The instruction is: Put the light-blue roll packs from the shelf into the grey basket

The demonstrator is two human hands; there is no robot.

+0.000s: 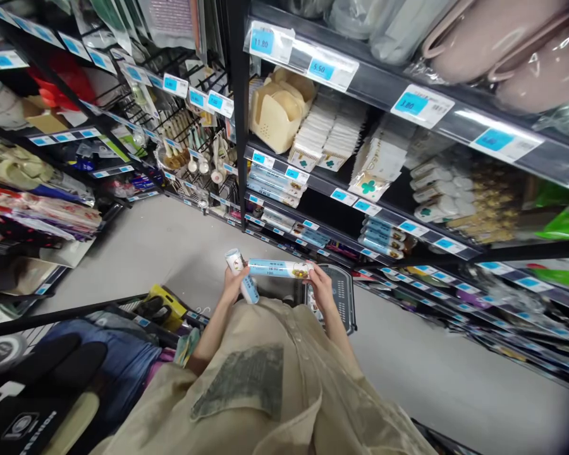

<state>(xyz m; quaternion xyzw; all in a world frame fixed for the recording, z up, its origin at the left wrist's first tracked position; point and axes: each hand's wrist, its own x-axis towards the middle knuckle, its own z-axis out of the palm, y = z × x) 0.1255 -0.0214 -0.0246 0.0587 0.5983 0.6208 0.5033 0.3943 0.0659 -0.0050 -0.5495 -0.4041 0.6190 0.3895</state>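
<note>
My left hand (pixel 234 284) is closed around a blue-and-white printed roll (pixel 250 291), which stands at a steep tilt. The left thumb lies by the near end of a second, longer-looking blue-and-white roll (pixel 277 269), held roughly level in front of my body. At its other end, my right hand (pixel 322 284) grips this level roll, fingers wrapped about its tip. Print and a food picture show on the wrapper, but the words are too small to read. Below my right hand is a dark grey shopping basket (pixel 344 297), partly hidden by my arm and shirt.
A tall shelf (pixel 327 183) stands ahead with similar blue rolls (pixel 277 184), more blue rolls (pixel 382 237), beige plastic holders (pixel 279 110) and white packets (pixel 374 158). Utensils (pixel 201 158) hang to the left. Slippers (pixel 42 385) and clothing (pixel 109 341) crowd the near left.
</note>
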